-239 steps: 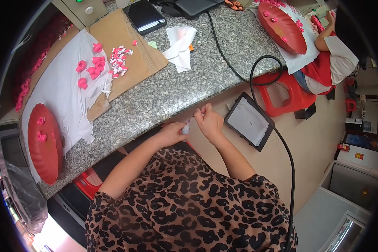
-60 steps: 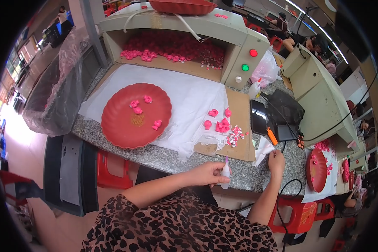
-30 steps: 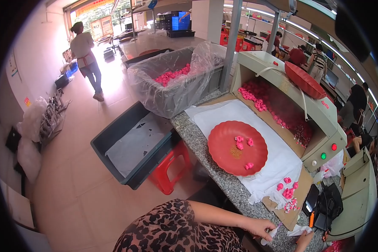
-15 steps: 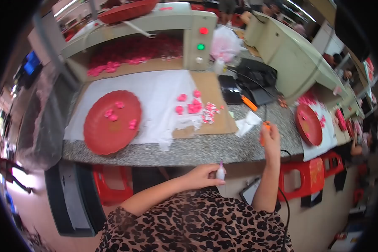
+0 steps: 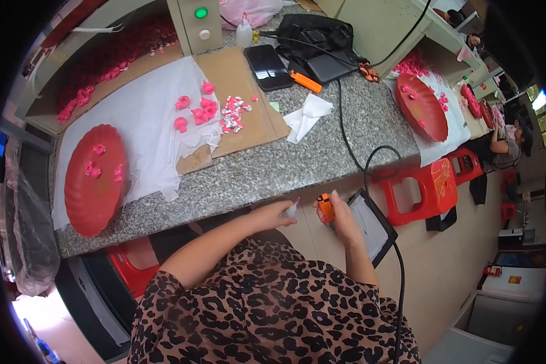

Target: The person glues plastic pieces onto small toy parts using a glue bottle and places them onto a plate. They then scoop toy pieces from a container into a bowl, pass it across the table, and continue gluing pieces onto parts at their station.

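Note:
My left hand, at the table's front edge, is closed around a small white squeeze bottle with a thin purple tip pointing up. To its right, my right hand grips an orange lighter upright, its dark top showing. Both hands are in front of the granite table, apart from each other. On the table, several pink flower-like pieces lie on white cloth beside a heap of small pink-and-white pieces on cardboard.
A red oval plate holding a few pink pieces lies at left. A phone, an orange-handled tool, a crumpled tissue and a black bag lie farther back. A black cable loops over the edge. A red stool stands at right.
My right hand has come down and left with the lighter, from over the table to near my left hand. The camera view has turned right; the bottle stays in my left hand.

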{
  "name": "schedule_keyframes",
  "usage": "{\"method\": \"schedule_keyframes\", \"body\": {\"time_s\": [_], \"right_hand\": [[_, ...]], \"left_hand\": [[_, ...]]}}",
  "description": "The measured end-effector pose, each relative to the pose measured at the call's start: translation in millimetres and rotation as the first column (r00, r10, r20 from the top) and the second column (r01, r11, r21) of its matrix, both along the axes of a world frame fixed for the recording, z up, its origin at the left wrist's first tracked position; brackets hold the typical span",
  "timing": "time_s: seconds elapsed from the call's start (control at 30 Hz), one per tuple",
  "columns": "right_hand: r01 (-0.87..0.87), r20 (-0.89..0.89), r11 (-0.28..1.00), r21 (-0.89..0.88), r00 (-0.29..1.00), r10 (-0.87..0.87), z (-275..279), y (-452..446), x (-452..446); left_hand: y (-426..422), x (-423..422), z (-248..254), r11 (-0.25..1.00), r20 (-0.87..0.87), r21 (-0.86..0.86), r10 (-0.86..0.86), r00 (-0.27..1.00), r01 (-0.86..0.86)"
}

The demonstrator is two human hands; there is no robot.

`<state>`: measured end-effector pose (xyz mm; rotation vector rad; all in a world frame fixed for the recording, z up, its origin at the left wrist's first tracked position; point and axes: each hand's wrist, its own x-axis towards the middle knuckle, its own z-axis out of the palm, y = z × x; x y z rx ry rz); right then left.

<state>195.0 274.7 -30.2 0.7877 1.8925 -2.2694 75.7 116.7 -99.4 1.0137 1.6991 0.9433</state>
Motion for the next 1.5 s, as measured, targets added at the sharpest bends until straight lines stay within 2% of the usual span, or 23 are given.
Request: {"method": "schedule_keyframes", "body": {"time_s": [0.03, 0.07, 0.13, 0.17, 0.2, 0.23, 0.27, 0.3, 0.33, 0.4, 0.47, 0.53, 1.03, 1.17, 1.5], "right_hand": [[0.107, 0.102, 0.993, 0.055, 0.988, -0.112, -22, 1, -1], [0.117, 0.114, 0.992, 0.051, 0.986, -0.122, -39, 3, -1], [0.09, 0.182, 0.927, 0.364, 0.969, -0.166, -70, 6, -1], [0.093, 0.181, 0.897, 0.431, 0.966, -0.187, -85, 7, -2], [0.095, 0.19, 0.9, 0.425, 0.963, -0.191, -94, 6, -4], [0.081, 0.18, 0.868, 0.491, 0.965, -0.191, -101, 4, -6], [0.067, 0.171, 0.83, 0.553, 0.967, -0.191, -107, 3, -8], [0.013, 0.181, 0.72, 0.694, 0.965, -0.191, -107, -1, -11], [0.013, 0.189, 0.725, 0.688, 0.962, -0.196, -105, -3, -13], [-0.068, 0.288, 0.732, 0.677, 0.941, -0.178, -100, -5, -19], [-0.024, 0.244, 0.694, 0.719, 0.944, -0.22, -105, -8, -22], [-0.029, 0.217, 0.597, 0.801, 0.945, -0.246, -100, -12, -26], [-0.008, 0.136, 0.497, 0.867, 0.966, -0.222, -111, -22, -27], [-0.025, 0.145, 0.489, 0.872, 0.967, -0.209, -108, -23, -27], [-0.043, 0.154, 0.465, 0.884, 0.967, -0.205, -112, -22, -26]], "left_hand": [[3, -1, -9, 1.0, 0.061, -0.005, -0.004, 0.998, 0.004], [5, -2, -19, 1.0, 0.12, -0.011, -0.005, 0.993, 0.007], [6, -2, -31, 0.998, 0.151, -0.049, -0.018, 0.988, 0.026], [3, -1, -40, 0.997, 0.131, -0.077, -0.004, 0.991, 0.014], [2, -1, -43, 0.994, 0.108, -0.105, 0.01, 0.994, 0.001], [1, -1, -46, 0.992, 0.039, -0.12, -0.026, 0.999, 0.03], [0, -1, -49, 0.991, 0.046, -0.129, -0.03, 0.998, 0.036], [-1, -1, -50, 0.992, -0.024, -0.114, -0.057, 0.998, 0.054], [-2, 0, -50, 0.992, -0.094, -0.099, -0.084, 0.992, 0.074], [-3, -1, -51, 0.99, -0.046, -0.126, -0.07, 0.996, 0.064], [-2, -1, -52, 0.988, 0.001, -0.147, -0.056, 0.998, 0.056], [-1, -3, -53, 0.985, 0.068, -0.154, -0.061, 0.996, 0.071], [-3, -3, -52, 0.983, 0.147, -0.179, -0.008, 0.989, 0.034], [-3, -3, -52, 0.985, 0.11, -0.17, -0.017, 0.994, 0.036], [-4, -2, -57, 0.984, 0.149, -0.171, -0.015, 0.989, 0.04]]}}
